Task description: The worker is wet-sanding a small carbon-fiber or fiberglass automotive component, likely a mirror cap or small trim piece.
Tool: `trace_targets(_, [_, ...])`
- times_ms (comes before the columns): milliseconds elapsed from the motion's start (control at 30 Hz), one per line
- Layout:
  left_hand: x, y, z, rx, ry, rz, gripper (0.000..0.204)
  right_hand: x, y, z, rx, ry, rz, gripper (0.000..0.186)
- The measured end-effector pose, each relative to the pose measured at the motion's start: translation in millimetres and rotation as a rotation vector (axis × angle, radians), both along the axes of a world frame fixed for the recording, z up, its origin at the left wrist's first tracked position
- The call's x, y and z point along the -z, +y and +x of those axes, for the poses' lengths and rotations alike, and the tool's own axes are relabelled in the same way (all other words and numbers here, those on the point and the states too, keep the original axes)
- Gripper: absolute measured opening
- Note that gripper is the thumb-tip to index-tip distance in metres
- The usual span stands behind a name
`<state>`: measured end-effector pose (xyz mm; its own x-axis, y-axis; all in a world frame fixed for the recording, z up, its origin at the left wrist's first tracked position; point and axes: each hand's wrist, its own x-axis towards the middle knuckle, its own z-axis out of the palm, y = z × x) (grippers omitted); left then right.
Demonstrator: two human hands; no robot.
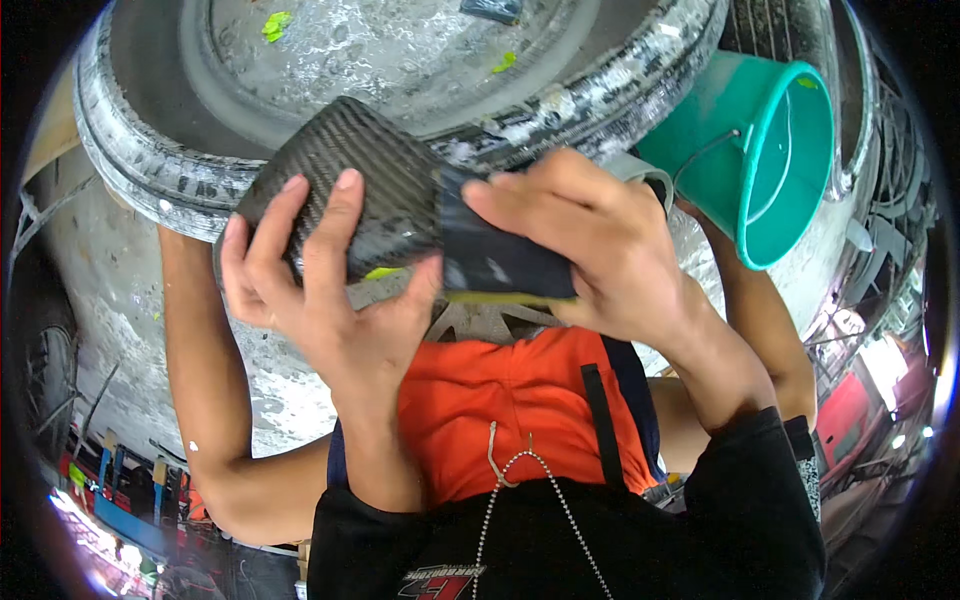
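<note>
A curved, glossy black carbon-fibre part is held up in front of me, against the near rim of a large round tub. My left hand grips it from the left and below, fingers spread over its woven face and thumb at its lower edge. In my right hand is a dark sheet of sandpaper, with a yellowish layer showing along its lower edge. The sandpaper touches the right end of the part. My right fingers are slightly blurred.
The tub's whitish, worn rim curves across the top, with shallow water and green scraps inside. A teal bucket with a wire handle lies tilted at the right. A small dark block sits in the tub. My legs flank the stained floor.
</note>
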<state>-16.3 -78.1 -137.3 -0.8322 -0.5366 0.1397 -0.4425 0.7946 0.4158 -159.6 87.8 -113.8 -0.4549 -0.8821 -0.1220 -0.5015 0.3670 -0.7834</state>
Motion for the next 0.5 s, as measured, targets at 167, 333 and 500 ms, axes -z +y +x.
trace_targets(167, [4.4, 0.6, 0.3, 0.022, -0.026, -0.016, 0.070, 1.4, 16.8, 9.0, 0.082, 0.019, -0.073, 0.053])
trace_targets(333, [-1.4, -7.3, 8.3, -0.027, -0.029, -0.009, 0.070, -1.4, -13.9, 10.3, 0.007, 0.032, 0.004, 0.059])
trace_targets(500, [11.9, 3.5, -2.2, 0.025, 0.053, 0.063, 0.071, -4.3, 10.0, 16.1, 0.076, 0.141, 0.013, 0.059])
